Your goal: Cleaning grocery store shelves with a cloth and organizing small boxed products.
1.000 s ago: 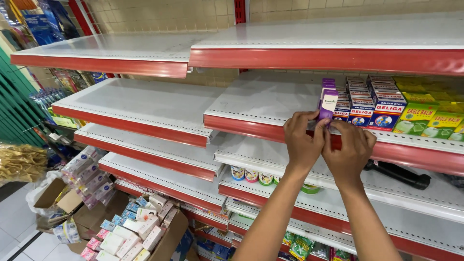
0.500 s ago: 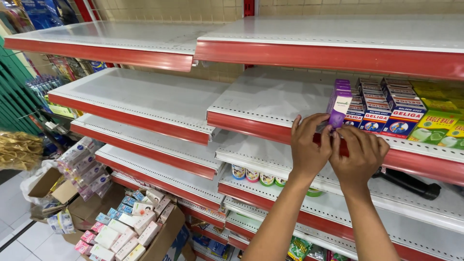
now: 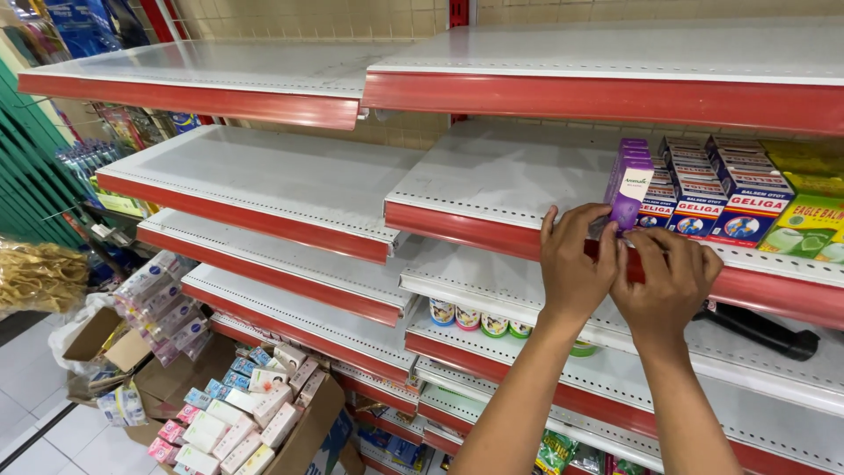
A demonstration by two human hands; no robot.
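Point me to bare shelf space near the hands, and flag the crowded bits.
Free: the same shelf left of the purple box, to its left end. Also the neighbouring shelf further left. Crowded: right of the purple box, red-and-blue boxes and green-yellow boxes stand packed. Left hand and right hand cover the front edge.

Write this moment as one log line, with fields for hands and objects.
left hand: on red shelf edge | right hand: same edge | nearest: purple box | beside: blue boxes
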